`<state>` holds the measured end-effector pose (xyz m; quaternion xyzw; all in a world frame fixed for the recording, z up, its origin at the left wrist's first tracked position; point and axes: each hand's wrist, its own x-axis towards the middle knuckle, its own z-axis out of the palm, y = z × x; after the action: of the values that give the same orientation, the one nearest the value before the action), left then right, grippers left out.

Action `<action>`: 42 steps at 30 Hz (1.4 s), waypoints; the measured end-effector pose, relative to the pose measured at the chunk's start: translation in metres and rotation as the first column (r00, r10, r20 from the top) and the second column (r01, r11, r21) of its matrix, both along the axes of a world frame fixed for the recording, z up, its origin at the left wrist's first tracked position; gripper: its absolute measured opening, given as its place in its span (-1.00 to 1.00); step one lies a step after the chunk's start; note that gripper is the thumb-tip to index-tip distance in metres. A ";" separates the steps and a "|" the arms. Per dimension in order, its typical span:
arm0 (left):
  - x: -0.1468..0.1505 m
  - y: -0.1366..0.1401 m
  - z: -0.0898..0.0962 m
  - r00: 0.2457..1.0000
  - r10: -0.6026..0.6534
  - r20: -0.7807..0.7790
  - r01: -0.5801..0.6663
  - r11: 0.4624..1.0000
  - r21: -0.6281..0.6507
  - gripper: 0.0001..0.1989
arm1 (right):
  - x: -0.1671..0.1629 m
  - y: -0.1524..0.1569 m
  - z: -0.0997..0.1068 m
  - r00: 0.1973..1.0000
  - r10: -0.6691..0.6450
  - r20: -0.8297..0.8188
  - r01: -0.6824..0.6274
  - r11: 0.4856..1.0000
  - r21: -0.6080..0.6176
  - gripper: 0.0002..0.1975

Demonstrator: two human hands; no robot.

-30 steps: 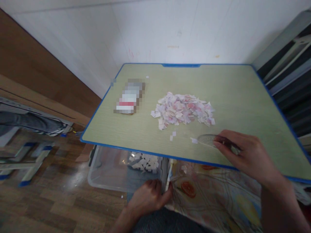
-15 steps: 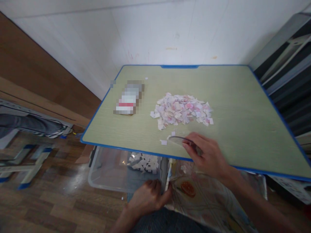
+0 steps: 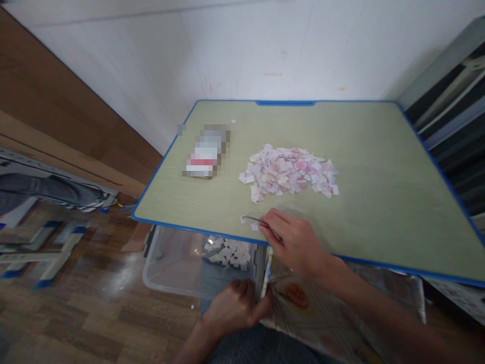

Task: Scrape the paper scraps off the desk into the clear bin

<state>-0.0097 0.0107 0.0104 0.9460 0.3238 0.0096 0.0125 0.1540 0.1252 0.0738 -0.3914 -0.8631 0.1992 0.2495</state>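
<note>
My right hand (image 3: 290, 240) is closed on a pair of thin tweezers (image 3: 261, 220) over the front part of the green tabletop (image 3: 379, 167). The tweezers' tips are at a small white paper piece (image 3: 243, 220); I cannot tell if they grip it. A second paper piece (image 3: 254, 227) lies beside my fingers. Beyond is a heap of white and pinkish paper scraps (image 3: 288, 169). Below the table edge, my left hand (image 3: 237, 306) has its fingers curled at the near right rim of a clear plastic box (image 3: 170, 288), which holds several white paper pieces (image 3: 227, 253).
A blurred-out flat object (image 3: 207, 151) lies on the table's left side. A white wall (image 3: 242, 55) stands behind the table. Fruit-patterned cloth (image 3: 297, 296) is under the front edge. At left are a wooden panel (image 3: 68, 86) and a pale metal frame (image 3: 60, 258) on the floor.
My right hand has moved left with the tweezers, bringing their tips to a small paper piece, which now lies or hangs further left. My left hand stays at the box. The view has shifted slightly.
</note>
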 end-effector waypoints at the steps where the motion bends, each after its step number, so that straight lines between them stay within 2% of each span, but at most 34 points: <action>1: 0.000 -0.001 0.000 1.000 0.004 0.001 -0.004 1.000 0.001 -0.59 | 0.000 0.000 0.001 1.000 0.008 -0.011 -0.008 1.000 0.003 -0.82; 6: 0.001 0.000 -0.001 1.000 -0.004 0.004 0.004 1.000 -0.011 -0.58 | 0.017 -0.003 0.004 0.995 -0.067 -0.068 0.071 0.996 0.054 -0.86; 9: 0.002 0.002 -0.002 1.000 0.008 0.021 -0.008 1.000 0.008 -0.60 | 0.022 -0.007 0.002 0.996 -0.068 -0.056 0.070 0.997 0.043 -0.86; 19: 0.003 -0.001 -0.004 1.000 0.010 0.023 -0.010 1.000 0.014 -0.67 | -0.014 -0.004 0.001 0.997 0.079 0.016 -0.079 0.997 0.009 -0.83; 23: 0.003 0.000 -0.002 1.000 0.005 0.030 -0.006 1.000 0.021 -0.70 | -0.006 0.002 0.000 0.995 -0.055 -0.088 0.056 0.998 0.005 -0.84; 26: 0.003 0.001 -0.002 1.000 -0.002 0.005 0.002 1.000 0.005 -0.69 | -0.001 0.005 -0.002 0.992 -0.105 -0.073 0.104 0.994 -0.018 -0.85; 33: 0.002 -0.002 -0.006 1.000 0.002 0.015 -0.002 1.000 0.002 -0.70 | -0.018 -0.005 0.002 0.995 0.086 0.054 -0.085 0.996 -0.028 -0.84; 37: 0.003 -0.002 -0.007 1.000 -0.014 -0.006 0.014 1.000 0.004 -0.68 | -0.023 -0.007 0.003 0.983 0.170 0.074 -0.172 0.985 0.021 -0.83; 39: 0.003 -0.002 -0.006 1.000 0.000 -0.006 0.000 1.000 -0.004 -0.68 | -0.019 -0.004 0.002 0.991 0.128 0.032 -0.129 0.991 0.043 -0.82; 42: 0.004 -0.001 -0.005 1.000 0.015 0.026 -0.015 1.000 0.004 -0.72 | -0.012 0.003 0.000 0.999 0.001 -0.039 0.002 0.998 0.066 -0.82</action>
<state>-0.0060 0.0096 0.0054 0.9434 0.3306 0.0228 0.0149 0.1419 0.1278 0.0737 -0.3793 -0.8639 0.1783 0.2792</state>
